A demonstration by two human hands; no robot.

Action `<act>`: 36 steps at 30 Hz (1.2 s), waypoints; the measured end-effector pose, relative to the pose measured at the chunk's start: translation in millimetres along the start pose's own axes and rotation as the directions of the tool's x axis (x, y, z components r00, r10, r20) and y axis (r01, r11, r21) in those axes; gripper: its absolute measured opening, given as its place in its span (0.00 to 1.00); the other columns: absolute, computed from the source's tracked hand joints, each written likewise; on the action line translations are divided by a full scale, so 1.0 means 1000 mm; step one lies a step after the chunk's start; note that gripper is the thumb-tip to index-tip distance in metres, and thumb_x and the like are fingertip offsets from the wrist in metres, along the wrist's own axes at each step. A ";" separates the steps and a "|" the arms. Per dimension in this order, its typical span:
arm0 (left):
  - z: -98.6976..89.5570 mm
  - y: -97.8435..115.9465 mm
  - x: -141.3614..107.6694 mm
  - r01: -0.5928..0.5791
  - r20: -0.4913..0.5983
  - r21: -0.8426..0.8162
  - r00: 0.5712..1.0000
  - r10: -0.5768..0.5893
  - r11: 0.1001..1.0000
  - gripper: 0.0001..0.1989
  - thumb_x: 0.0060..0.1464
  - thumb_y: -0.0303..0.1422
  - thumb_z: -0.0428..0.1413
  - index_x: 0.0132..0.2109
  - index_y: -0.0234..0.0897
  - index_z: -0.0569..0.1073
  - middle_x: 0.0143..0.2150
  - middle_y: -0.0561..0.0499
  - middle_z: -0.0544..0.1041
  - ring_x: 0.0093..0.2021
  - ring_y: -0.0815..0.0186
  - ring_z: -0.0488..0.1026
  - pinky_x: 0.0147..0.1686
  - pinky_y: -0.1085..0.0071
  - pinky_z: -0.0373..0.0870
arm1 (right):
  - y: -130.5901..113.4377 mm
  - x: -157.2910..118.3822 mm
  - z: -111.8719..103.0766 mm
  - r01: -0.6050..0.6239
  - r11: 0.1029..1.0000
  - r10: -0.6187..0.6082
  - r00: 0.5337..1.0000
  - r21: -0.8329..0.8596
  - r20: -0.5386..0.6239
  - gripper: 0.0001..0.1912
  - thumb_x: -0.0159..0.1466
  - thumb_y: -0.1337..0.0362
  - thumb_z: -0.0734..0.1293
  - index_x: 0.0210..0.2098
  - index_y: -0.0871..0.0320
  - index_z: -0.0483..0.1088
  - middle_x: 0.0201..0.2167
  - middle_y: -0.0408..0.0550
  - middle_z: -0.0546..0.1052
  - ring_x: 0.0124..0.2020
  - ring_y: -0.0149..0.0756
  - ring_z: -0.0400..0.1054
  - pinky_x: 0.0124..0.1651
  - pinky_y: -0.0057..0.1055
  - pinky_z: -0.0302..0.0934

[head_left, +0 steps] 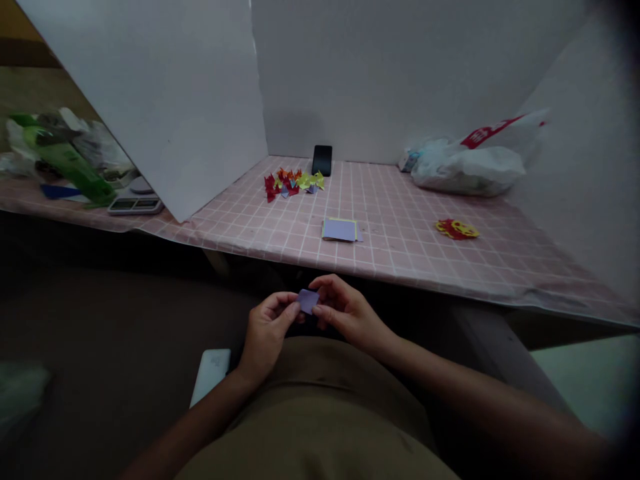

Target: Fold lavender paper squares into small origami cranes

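Note:
Between my two hands, above my lap and in front of the table edge, is a small purple piece of paper (308, 301). My left hand (269, 327) pinches its left side between thumb and fingers. On the other side, the thumb and fingers of my right hand (350, 312) close on its right edge. Whether the paper is folded underneath I cannot tell. A stack of purple and yellow paper sheets (340, 230) lies on the table just beyond my hands. Farther back sits a cluster of small folded paper pieces (290, 183) in red, orange, yellow and purple.
A dark phone (322, 160) leans near the back panel. At the right are a white plastic bag (465, 170) and red and yellow cut-outs (457, 229). Left of the white panel (165, 87) lie a green bottle (70, 163) and a scale (135, 203). A white device (212, 373) is beside my left forearm.

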State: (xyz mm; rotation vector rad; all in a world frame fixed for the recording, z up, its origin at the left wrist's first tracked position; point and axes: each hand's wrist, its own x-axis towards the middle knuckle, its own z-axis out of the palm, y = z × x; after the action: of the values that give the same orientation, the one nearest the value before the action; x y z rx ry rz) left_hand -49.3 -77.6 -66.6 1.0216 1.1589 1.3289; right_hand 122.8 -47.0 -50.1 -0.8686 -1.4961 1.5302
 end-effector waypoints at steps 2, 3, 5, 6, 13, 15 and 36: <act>-0.001 0.000 0.000 0.018 0.044 -0.025 0.999 -0.016 1.000 0.09 0.51 0.34 0.65 0.39 0.36 0.80 0.31 0.52 0.81 0.30 0.68 0.77 0.35 0.73 0.73 | 0.000 0.001 -0.002 -0.045 0.998 0.043 0.998 0.041 0.038 0.12 0.62 0.60 0.71 0.42 0.57 0.69 0.29 0.40 0.73 0.24 0.28 0.69 0.29 0.28 0.63; -0.001 0.001 -0.001 0.030 0.084 -0.039 0.996 -0.027 0.999 0.10 0.51 0.34 0.65 0.40 0.35 0.80 0.32 0.51 0.82 0.31 0.68 0.77 0.36 0.72 0.74 | 0.000 0.002 -0.003 -0.068 0.995 0.065 0.997 0.071 0.038 0.11 0.63 0.59 0.70 0.40 0.58 0.69 0.28 0.40 0.74 0.23 0.28 0.69 0.29 0.28 0.62; 0.000 0.002 -0.001 0.051 0.143 -0.066 0.989 -0.041 0.997 0.11 0.49 0.34 0.66 0.41 0.35 0.81 0.34 0.50 0.83 0.33 0.67 0.78 0.38 0.71 0.74 | 0.001 0.002 -0.005 -0.112 0.984 0.111 0.994 0.138 0.017 0.11 0.63 0.58 0.70 0.37 0.58 0.69 0.26 0.40 0.75 0.22 0.27 0.69 0.28 0.27 0.61; 0.000 0.002 -0.002 0.059 0.154 -0.074 0.987 -0.047 0.996 0.12 0.48 0.33 0.67 0.41 0.35 0.81 0.35 0.49 0.83 0.34 0.66 0.78 0.39 0.70 0.75 | 0.001 0.002 -0.005 -0.130 0.977 0.131 0.991 0.166 0.006 0.11 0.63 0.57 0.70 0.36 0.59 0.68 0.25 0.40 0.75 0.21 0.27 0.69 0.28 0.26 0.61; 0.002 0.003 -0.003 0.088 0.160 -0.053 0.984 -0.078 0.995 0.12 0.48 0.33 0.66 0.41 0.35 0.80 0.35 0.48 0.82 0.34 0.65 0.78 0.39 0.69 0.74 | 0.001 0.000 -0.003 -0.176 0.959 0.185 0.982 0.223 -0.023 0.15 0.60 0.56 0.73 0.31 0.58 0.67 0.21 0.39 0.75 0.18 0.26 0.68 0.24 0.25 0.61; 0.003 0.001 -0.003 0.081 0.171 -0.059 0.983 -0.069 0.995 0.11 0.49 0.33 0.66 0.41 0.35 0.79 0.35 0.49 0.82 0.34 0.65 0.78 0.40 0.69 0.74 | 0.002 0.000 -0.002 -0.188 0.950 0.200 0.979 0.249 -0.026 0.15 0.60 0.56 0.73 0.31 0.58 0.67 0.21 0.39 0.74 0.17 0.26 0.67 0.24 0.25 0.62; 0.007 -0.002 -0.004 0.062 0.161 -0.054 0.985 -0.053 0.997 0.11 0.48 0.33 0.66 0.39 0.35 0.78 0.35 0.48 0.82 0.35 0.63 0.78 0.40 0.66 0.75 | 0.002 -0.001 0.002 -0.313 0.847 0.326 0.944 0.429 0.046 0.17 0.56 0.56 0.76 0.28 0.58 0.66 0.17 0.36 0.70 0.13 0.22 0.57 0.18 0.25 0.64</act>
State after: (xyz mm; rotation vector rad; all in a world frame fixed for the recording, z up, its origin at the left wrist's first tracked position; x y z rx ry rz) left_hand -42.1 -81.0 -67.6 1.0250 1.0156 1.2061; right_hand 121.2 -48.9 -52.5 -0.8931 -0.9546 1.9878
